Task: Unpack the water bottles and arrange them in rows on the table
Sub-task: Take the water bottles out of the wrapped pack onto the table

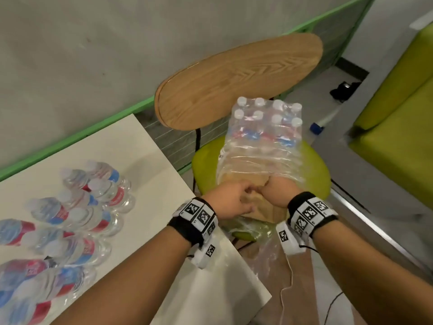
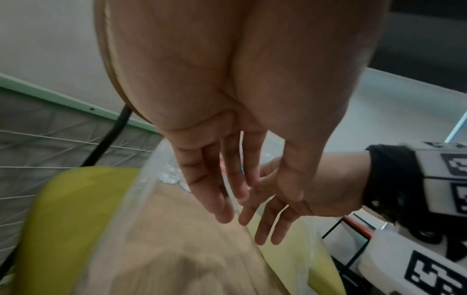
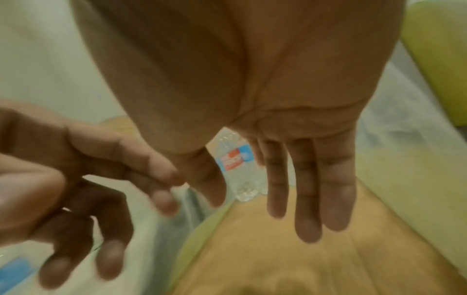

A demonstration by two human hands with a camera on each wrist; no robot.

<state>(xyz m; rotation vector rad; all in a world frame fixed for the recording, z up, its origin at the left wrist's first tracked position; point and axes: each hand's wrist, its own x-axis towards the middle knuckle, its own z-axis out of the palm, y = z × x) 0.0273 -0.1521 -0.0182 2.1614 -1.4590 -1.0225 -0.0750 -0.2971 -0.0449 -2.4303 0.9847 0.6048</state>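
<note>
A shrink-wrapped pack of water bottles [image 1: 264, 130] with white caps stands on a green chair seat [image 1: 314, 174]. The near end of its clear wrap [image 1: 253, 160] is empty and torn open over a brown cardboard base [image 1: 257, 213]. My left hand [image 1: 234, 198] and right hand [image 1: 276, 191] meet side by side at that opening. In the left wrist view my left hand [image 2: 227, 199] has straight fingers above the cardboard [image 2: 177, 239]. In the right wrist view my right hand [image 3: 290, 199] is spread flat, with one bottle [image 3: 235, 159] beyond it. Neither hand holds anything. Several unpacked bottles [image 1: 77, 216] stand on the white table [image 1: 145, 151].
The chair's wooden backrest [image 1: 234, 80] rises behind the pack. A green-framed partition [image 1: 98, 127] runs behind the table. A green sofa [image 1: 398, 113] stands at the right. Loose plastic film [image 1: 264, 249] hangs off the seat's front, and a thin cable [image 1: 288, 277] trails below it.
</note>
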